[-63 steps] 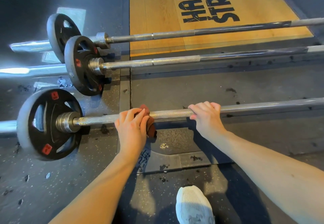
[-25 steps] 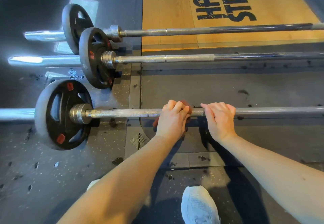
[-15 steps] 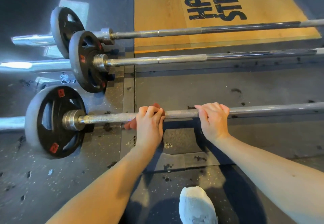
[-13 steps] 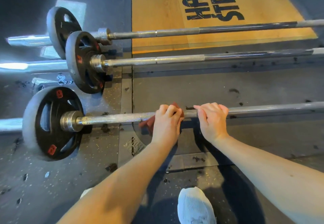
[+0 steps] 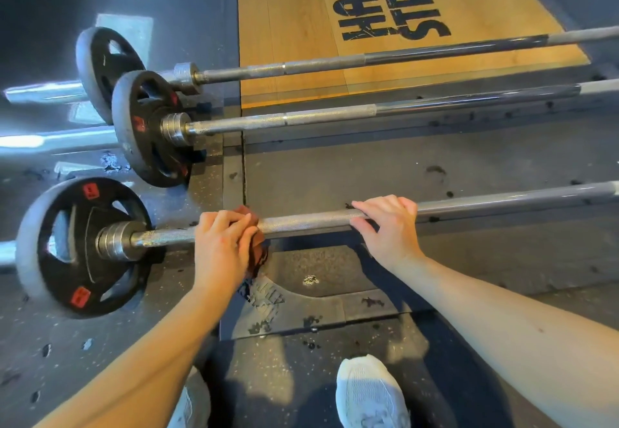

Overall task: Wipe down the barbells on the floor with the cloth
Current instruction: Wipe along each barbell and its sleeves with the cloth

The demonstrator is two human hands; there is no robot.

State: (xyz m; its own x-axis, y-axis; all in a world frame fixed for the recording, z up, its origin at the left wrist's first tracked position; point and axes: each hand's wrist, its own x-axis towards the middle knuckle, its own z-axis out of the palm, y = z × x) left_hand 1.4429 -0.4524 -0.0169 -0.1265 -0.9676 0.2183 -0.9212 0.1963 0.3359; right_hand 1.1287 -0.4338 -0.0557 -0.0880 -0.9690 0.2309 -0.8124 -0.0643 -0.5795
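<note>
The cloth (image 5: 258, 248) has slid left along the nearest barbell (image 5: 308, 221) in the last half second, away from the right hand (image 5: 385, 226) and toward the weight plate (image 5: 80, 246). This looks like another pass over the knurled stretch. The left hand (image 5: 221, 243) grips the reddish-brown cloth, which is wrapped round the shaft. The right hand curls over the bar, steadying it. The shaft looks dull and speckled near the plate. The middle barbell (image 5: 301, 118) and far barbell (image 5: 335, 62) lie beyond on the floor (image 5: 335, 166), probably still to be wiped.
</note>
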